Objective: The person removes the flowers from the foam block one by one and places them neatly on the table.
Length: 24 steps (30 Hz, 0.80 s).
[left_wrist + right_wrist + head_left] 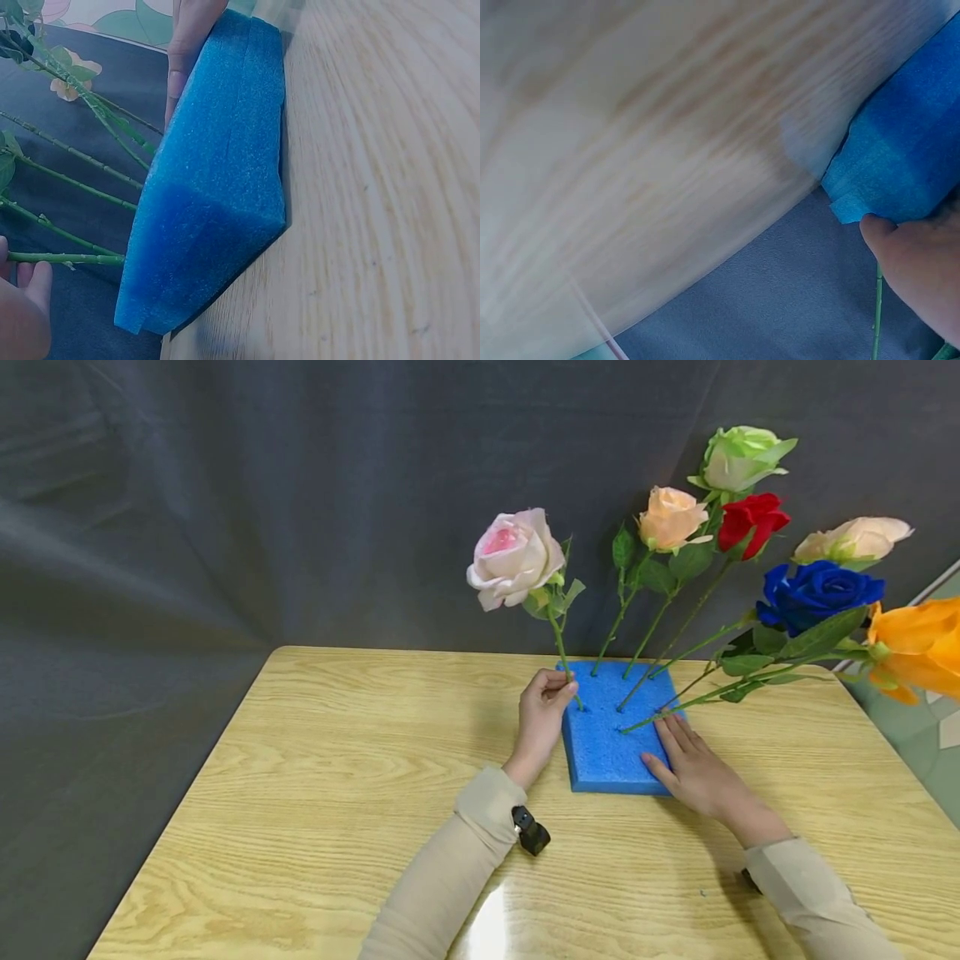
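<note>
In the head view my left hand (542, 714) pinches the lower stem of a pale pink artificial rose (517, 558), whose stem end meets the left part of a blue foam block (611, 768). My right hand (697, 768) lies with extended fingers on the block's right side, thumb on its top face. Several other roses stand in the foam: a peach one (670, 518), a red one (752, 525), a green-white one (744, 458), a blue one (819, 595), a cream one (853, 539) and an orange one (918, 647), leaning rightward.
The block rests near the back edge of a wood-grain table (337, 793). A dark cloth (225, 510) hangs behind the table and down its left side. Patterned green flooring (911, 735) shows beyond the right edge.
</note>
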Each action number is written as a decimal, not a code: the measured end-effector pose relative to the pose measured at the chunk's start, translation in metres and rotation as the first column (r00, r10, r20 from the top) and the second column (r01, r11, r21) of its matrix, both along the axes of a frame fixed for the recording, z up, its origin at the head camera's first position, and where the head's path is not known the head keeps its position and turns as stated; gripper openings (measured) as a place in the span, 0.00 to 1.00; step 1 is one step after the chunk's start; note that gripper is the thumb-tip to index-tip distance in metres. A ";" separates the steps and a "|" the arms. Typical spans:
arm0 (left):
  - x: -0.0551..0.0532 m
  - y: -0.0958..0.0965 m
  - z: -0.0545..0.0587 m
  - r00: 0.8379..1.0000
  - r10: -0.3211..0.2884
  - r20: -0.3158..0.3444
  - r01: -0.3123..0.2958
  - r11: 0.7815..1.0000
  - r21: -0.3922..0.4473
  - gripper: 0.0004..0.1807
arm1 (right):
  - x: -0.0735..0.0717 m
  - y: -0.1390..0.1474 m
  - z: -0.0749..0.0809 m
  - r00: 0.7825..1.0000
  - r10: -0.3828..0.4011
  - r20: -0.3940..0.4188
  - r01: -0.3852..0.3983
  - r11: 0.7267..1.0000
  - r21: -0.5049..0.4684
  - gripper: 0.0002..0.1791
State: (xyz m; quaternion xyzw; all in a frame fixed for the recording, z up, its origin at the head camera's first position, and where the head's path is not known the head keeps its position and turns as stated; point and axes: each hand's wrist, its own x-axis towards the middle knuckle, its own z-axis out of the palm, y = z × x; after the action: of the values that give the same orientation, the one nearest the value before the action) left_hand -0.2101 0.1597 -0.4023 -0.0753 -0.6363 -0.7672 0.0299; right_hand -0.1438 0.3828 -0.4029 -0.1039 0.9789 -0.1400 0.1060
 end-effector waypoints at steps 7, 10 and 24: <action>0.001 0.002 -0.001 0.998 0.052 -0.028 -0.051 0.999 0.014 0.12 | -0.001 0.000 0.000 1.000 0.000 0.006 0.000 1.000 0.002 0.43; 0.001 0.004 -0.002 0.996 0.080 -0.038 -0.078 0.996 0.040 0.11 | -0.001 0.000 0.000 1.000 0.000 0.005 0.000 1.000 0.003 0.43; 0.001 0.008 -0.004 0.985 0.162 -0.053 -0.156 0.982 0.109 0.10 | -0.002 0.001 -0.001 1.000 0.006 0.007 -0.006 1.000 -0.003 0.43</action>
State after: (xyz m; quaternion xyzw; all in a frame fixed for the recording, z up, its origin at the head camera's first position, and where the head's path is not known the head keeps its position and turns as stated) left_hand -0.2095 0.1674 -0.4058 -0.0462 -0.5982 -0.7917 0.1147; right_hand -0.1461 0.3836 -0.4037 -0.1066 0.9780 -0.1413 0.1100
